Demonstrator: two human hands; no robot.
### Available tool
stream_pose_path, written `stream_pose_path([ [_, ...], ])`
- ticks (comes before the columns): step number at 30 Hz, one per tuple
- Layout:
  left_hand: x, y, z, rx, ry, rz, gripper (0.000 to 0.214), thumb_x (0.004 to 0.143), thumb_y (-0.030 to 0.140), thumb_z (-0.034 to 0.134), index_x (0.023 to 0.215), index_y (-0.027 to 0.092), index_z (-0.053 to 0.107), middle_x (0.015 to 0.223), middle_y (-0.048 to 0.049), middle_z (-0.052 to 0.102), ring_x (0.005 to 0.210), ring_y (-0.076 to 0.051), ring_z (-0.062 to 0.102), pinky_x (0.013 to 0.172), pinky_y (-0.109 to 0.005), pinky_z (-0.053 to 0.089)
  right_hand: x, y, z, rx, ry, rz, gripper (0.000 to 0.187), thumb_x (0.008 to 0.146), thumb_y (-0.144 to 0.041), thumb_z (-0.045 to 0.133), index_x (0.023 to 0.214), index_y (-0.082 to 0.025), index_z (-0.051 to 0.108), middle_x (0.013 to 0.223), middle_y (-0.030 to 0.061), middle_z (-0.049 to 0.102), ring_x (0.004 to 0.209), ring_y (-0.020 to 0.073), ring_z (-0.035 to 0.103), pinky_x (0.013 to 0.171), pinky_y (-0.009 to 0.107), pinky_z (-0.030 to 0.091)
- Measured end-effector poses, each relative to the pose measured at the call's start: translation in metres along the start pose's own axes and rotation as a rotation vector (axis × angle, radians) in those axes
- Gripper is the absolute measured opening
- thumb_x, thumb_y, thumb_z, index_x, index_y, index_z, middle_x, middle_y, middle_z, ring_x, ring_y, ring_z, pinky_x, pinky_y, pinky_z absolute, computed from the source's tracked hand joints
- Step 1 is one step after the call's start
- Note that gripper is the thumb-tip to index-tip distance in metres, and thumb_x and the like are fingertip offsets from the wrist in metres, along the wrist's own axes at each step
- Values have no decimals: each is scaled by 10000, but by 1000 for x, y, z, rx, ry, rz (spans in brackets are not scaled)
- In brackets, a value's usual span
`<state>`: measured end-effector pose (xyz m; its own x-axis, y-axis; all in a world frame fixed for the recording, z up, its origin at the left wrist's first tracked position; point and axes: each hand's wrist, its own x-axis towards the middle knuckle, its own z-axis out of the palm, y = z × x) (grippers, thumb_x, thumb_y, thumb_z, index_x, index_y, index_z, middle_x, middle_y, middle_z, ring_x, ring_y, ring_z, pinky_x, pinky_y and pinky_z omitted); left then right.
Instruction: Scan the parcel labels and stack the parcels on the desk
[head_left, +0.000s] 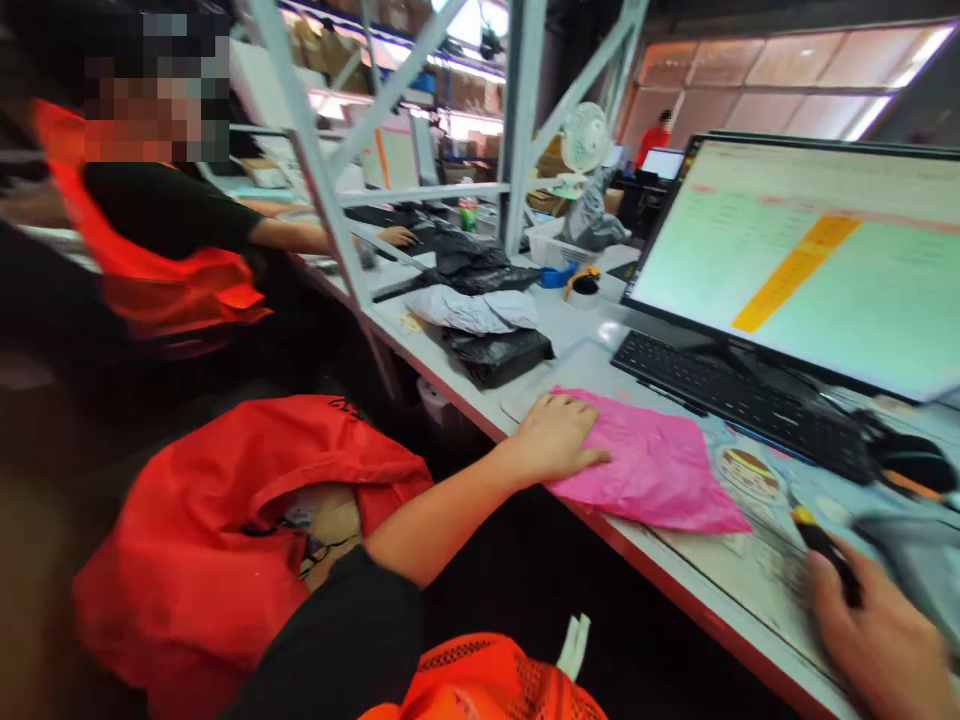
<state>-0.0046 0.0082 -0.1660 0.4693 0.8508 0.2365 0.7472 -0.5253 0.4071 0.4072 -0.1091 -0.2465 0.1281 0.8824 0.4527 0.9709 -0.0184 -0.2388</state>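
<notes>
My left hand (555, 435) lies flat with fingers stretched on the left end of a pink plastic mailer bag (660, 470) on the white table (570, 330). My right hand (877, 630), at the bottom right, is closed around a dark handheld tool (825, 545) with a yellow tip, likely a barcode scanner; motion blur hides its details. A black keyboard (742, 395) sits just behind the pink bag, under a monitor (810, 260) showing a green spreadsheet with an orange band.
Grey and black parcel bags (480, 325) lie further left on the table, near a tape dispenser (581, 285). A large red sack (225, 530) stands open by my knees. A co-worker in an orange vest (172, 260) works at the neighbouring desk behind a white metal frame (517, 120).
</notes>
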Motion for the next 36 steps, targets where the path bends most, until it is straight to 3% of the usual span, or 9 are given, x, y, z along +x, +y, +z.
stream_pose_path([
  [4, -17, 3, 26, -60, 67, -23, 199, 1016, 300, 594, 1061, 166, 735, 1112, -119, 769, 1105, -289, 685, 1045, -439, 498, 15, -64, -33, 212, -153, -266, 529, 1043, -563, 465, 1458, -284, 636, 1286, 106, 744, 1172, 329, 720, 969, 481, 610],
  [10, -13, 2, 33, -309, 324, 207, 275, 1071, 318, 478, 1073, 170, 711, 985, -92, 762, 899, -210, 708, 860, -340, 551, 60, -167, -48, 95, -337, -541, 483, 1084, -521, 438, 1443, -309, 683, 1231, 84, 763, 1012, 287, 739, 844, 393, 578],
  [13, -21, -7, 26, -307, 378, 306, 329, 1081, 378, 450, 1041, 186, 715, 951, -88, 758, 891, -208, 714, 855, -341, 558, 85, -143, -42, -17, -330, -509, 499, 1066, -528, 456, 1444, -297, 687, 1134, 94, 778, 922, 277, 724, 795, 377, 546],
  [17, -28, -29, 12, -268, 399, 254, 374, 1081, 432, 423, 966, 199, 691, 866, -77, 729, 812, -200, 694, 792, -325, 547, 106, -45, -30, -344, -289, -54, 539, 1010, -543, 498, 1377, -231, 738, 996, 160, 775, 815, 336, 701, 687, 409, 513],
  [22, -11, -35, -9, -157, 139, 176, 329, 1033, 427, 465, 1067, 181, 681, 1036, -100, 746, 970, -232, 694, 908, -339, 526, 82, 1, -4, -334, -315, 10, 595, 1059, -521, 387, 1491, -193, 632, 1178, 201, 714, 1001, 368, 682, 791, 465, 536],
  [26, 9, -12, -26, -54, -109, 29, 538, 930, 651, 623, 1209, 195, 690, 1213, -103, 754, 1078, -275, 694, 925, -330, 510, 68, -57, 1, -169, -120, -129, 501, 1032, -404, 438, 1320, -100, 714, 1188, 224, 678, 1094, 367, 637, 965, 524, 517],
  [29, 24, 10, -22, 146, -168, 20, 435, 956, 566, 635, 1149, 186, 723, 1167, -131, 769, 1067, -308, 705, 888, -338, 504, 71, -131, 6, 151, -14, -386, 417, 1045, -380, 455, 1265, -137, 712, 1235, 178, 687, 1171, 306, 627, 1077, 454, 482],
  [32, 34, 19, -5, 208, -76, -71, 295, 1048, 341, 475, 1098, 187, 721, 1064, -142, 783, 992, -305, 732, 852, -354, 502, 67, -202, 26, 237, -158, -555, 383, 1029, -344, 504, 1309, -132, 660, 1277, 173, 700, 1157, 298, 639, 1026, 420, 497],
  [36, 42, -3, 2, 221, 180, -324, 363, 1091, 335, 355, 1233, 202, 661, 1037, -153, 778, 991, -326, 745, 853, -376, 504, 45, -243, 48, 139, -279, -466, 314, 1077, -294, 393, 1050, -164, 678, 842, 96, 740, 756, 226, 665, 687, 301, 443],
])
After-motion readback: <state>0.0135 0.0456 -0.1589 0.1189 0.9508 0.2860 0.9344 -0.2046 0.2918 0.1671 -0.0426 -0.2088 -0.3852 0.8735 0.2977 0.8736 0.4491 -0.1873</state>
